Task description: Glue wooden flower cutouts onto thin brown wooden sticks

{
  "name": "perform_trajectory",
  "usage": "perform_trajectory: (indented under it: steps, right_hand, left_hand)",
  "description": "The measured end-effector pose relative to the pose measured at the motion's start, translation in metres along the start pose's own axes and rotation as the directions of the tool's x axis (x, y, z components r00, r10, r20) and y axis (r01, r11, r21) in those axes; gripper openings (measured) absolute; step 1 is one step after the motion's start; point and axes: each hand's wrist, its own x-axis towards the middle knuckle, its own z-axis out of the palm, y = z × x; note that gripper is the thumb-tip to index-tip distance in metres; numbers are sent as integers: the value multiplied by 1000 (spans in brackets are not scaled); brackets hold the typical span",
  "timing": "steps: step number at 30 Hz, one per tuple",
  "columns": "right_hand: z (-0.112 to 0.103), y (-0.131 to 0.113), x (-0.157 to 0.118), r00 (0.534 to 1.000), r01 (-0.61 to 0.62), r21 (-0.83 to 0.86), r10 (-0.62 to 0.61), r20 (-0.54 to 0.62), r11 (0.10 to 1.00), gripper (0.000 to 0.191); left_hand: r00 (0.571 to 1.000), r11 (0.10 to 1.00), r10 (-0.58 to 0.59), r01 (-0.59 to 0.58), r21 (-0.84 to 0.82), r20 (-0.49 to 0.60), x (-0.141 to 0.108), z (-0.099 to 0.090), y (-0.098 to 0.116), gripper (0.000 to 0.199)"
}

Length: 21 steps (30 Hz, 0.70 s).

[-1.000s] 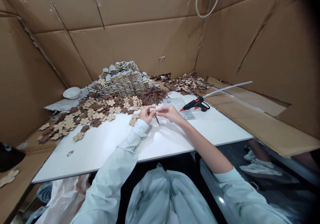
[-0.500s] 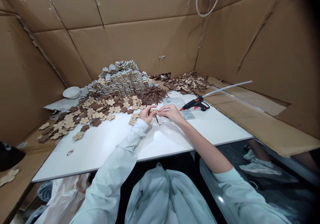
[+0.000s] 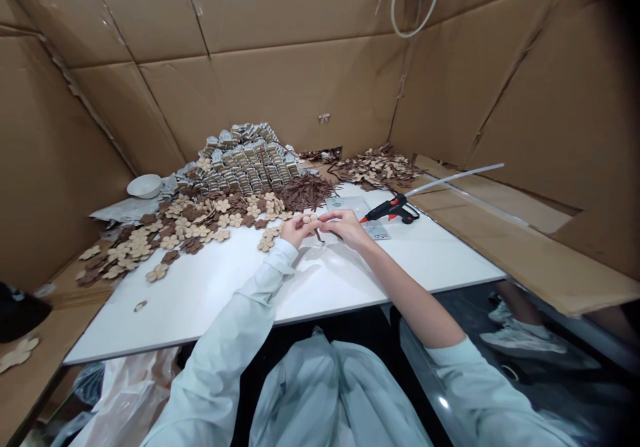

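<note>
The left hand (image 3: 297, 231) and the right hand (image 3: 345, 227) were found closed together in a narrow pinch above the white tabletop (image 3: 200, 314), the fingertips meeting on a small pale wooden flower (image 3: 310, 219). A thin brown stem (image 3: 319, 236) was observed projecting downward from the grip; its attachment to the flower could not be confirmed. The held flower was located near the far edge of the tabletop, just beside a spread of pale and dark wooden flowers (image 3: 200, 220). Behind these, a heap of brown stems (image 3: 306, 192) and a stacked mound of foil-wrapped packets (image 3: 245, 160) were recorded. A black hot glue gun (image 3: 393, 210), fitted with a long translucent glue stick (image 3: 455, 178), was noted to the right, lying partly on a transparent plastic sheet (image 3: 347, 206). A white bowl (image 3: 145, 186) was seen at the far left. Cardboard walls (image 3: 280, 87) enclose the area.
</note>
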Motion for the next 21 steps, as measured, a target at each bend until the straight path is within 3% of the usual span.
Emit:
perform_trajectory:
  steps: [7, 11, 15, 21]
  right_hand:
    - [2, -5, -5, 991, -21, 16, 18, 136, 1000, 24]
    - [4, -3, -3, 985, 7, 89, -22, 171, 996, 27]
    - [3, 6, 4, 989, 67, 62, -74, 129, 996, 27]
    - [-3, 12, 7, 993, 109, -191, -114, -17, 976, 29]
  left_hand:
    - [989, 984, 124, -112, 141, -76, 0, -5, -7, 47]
    - [986, 982, 137, -122, 146, -93, 2, -7, -9, 48]
    - [997, 999, 29, -26, 40, -69, 4, -5, -10, 43]
    - [988, 984, -139, 130, -122, -71, 2, -2, -7, 32]
